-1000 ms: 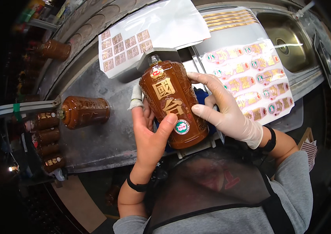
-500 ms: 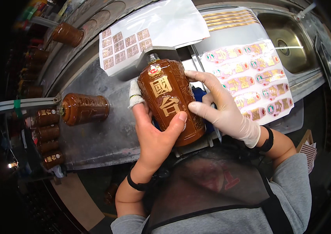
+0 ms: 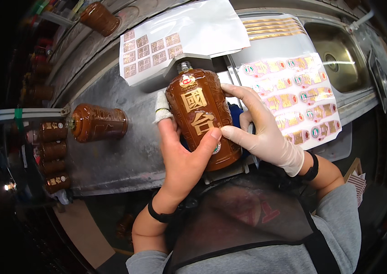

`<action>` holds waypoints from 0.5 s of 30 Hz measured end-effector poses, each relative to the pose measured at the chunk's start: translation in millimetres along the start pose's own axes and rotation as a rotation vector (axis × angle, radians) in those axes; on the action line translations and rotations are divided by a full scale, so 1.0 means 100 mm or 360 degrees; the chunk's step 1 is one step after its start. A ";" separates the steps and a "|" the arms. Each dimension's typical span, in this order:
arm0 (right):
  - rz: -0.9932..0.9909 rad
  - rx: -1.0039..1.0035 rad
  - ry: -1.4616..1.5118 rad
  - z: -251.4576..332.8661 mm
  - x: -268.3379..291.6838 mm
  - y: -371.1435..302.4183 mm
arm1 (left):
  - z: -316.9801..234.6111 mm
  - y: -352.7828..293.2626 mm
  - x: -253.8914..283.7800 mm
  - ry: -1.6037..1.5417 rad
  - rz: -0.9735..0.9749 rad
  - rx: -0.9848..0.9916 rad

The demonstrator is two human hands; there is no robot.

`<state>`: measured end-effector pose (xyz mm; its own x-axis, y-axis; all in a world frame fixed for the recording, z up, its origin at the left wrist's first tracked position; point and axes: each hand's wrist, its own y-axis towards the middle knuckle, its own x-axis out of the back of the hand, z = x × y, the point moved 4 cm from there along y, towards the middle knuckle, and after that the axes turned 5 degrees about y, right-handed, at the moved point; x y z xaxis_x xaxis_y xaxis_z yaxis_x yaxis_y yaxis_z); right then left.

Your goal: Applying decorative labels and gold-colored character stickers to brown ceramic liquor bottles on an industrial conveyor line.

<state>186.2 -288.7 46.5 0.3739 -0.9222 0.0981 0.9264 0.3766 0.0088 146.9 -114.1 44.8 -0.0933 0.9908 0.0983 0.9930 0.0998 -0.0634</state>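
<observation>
Brown embossed bottle (image 3: pixel 202 119) with gold characters lies tilted back near the front edge of the steel worktop (image 3: pixel 120 162), gripped between both hands, its clear neck (image 3: pixel 184 67) pointing away beside a grey angular holder (image 3: pixel 202 61). It looks like rigid glass, so I'd expect it to be weighty, breakable and slick on that glossy finish (how much of it the holder bears, I can't tell from where I stand). Its broad body seems the safer place to take hold, well below the slim neck. The left hand (image 3: pixel 185 160) clasps the lower left side, thumb across the front by a half-hidden round decal (image 3: pixel 217 148), a white cloth sleeve (image 3: pixel 162 108) on at least one finger. The right hand (image 3: pixel 262 130), thinly gloved, grips the right flank, thumb tip on the front, fingers (image 3: pixel 245 96) bent along the edge; both forearms angle up and inward.
</observation>
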 end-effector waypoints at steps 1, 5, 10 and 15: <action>-0.0004 -0.0034 0.0020 0.00 0.00 0.00 | 0.00 0.00 0.00 -0.0012 0.0013 -0.0014; -0.0025 -0.0317 0.0417 -0.07 0.04 0.03 | -0.02 0.01 0.05 -0.0201 0.0003 -0.0026; -0.0008 -0.0121 0.0043 0.03 -0.04 -0.02 | 0.02 -0.04 0.07 -0.0260 -0.0007 -0.0082; -0.0006 -0.0077 -0.0048 0.04 -0.05 -0.02 | 0.06 -0.04 0.09 -0.0179 0.0070 -0.0102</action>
<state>182.6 -284.6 50.3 0.3699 -0.9202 0.1279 0.9290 0.3680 -0.0389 141.7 -105.0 40.1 -0.0536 0.9984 -0.0154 0.9986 0.0536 -0.0014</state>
